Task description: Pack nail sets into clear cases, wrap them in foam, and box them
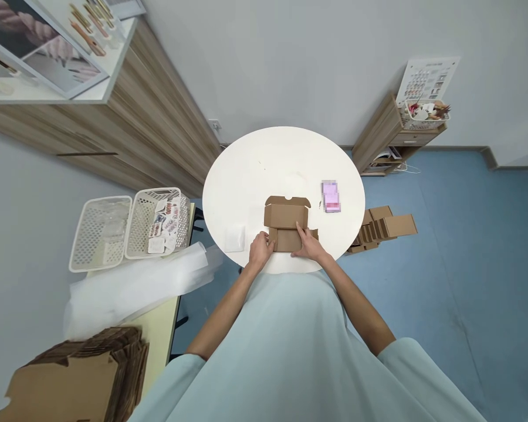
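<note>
A brown cardboard box [286,217] lies partly folded near the front edge of the round white table, its lid panel and notched flap spread away from me. My left hand [260,250] grips the box's left side, fingers curled around the edge and thumb on the near corner. Across the right part of the box reaches my right hand [308,243], one finger extended over the inside and the thumb along the near edge, holding that side. A small flap sticks out to the right of this hand. Left of my left hand lies a white packet [234,239].
The round white table [242,170] also bears a pixelated pink-purple item [331,196]. Folded boxes [381,228] are stacked at its right. At left are white baskets [101,234], a white wrapping roll [136,287] and flat cardboard [66,387]. A wooden cabinet [158,99] stands behind.
</note>
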The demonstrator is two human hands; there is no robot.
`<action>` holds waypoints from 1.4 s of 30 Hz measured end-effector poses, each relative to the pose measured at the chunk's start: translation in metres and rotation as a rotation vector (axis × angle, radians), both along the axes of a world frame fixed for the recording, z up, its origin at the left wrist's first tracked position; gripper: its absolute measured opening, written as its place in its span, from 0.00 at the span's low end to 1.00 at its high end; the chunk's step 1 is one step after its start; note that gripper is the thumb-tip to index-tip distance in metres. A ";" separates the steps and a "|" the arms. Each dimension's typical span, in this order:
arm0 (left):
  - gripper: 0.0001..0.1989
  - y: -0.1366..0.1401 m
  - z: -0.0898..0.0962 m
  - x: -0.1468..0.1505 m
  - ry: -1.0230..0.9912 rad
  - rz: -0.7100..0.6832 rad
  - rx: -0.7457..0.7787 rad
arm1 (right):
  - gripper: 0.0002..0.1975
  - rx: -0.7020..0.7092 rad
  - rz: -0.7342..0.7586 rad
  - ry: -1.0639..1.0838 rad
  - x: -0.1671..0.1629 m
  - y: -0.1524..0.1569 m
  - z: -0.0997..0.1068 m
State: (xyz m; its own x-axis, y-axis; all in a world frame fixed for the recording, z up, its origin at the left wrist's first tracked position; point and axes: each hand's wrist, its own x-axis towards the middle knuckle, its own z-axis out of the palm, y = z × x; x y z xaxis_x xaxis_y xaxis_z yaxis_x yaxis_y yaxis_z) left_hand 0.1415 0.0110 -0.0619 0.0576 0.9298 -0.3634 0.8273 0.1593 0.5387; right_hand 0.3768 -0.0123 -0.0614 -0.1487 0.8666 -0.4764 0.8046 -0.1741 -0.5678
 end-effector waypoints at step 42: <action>0.08 -0.002 0.009 0.019 0.189 -0.064 -0.043 | 0.17 0.246 -0.370 0.179 0.003 -0.036 0.002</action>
State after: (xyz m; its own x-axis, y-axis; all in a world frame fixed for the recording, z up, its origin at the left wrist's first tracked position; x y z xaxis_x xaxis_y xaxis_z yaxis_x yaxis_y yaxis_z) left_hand 0.1610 0.0087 -0.0530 0.0433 0.9099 -0.4125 0.9220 0.1225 0.3672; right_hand 0.3799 -0.0484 -0.0594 0.1307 0.9606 -0.2455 0.5999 -0.2737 -0.7518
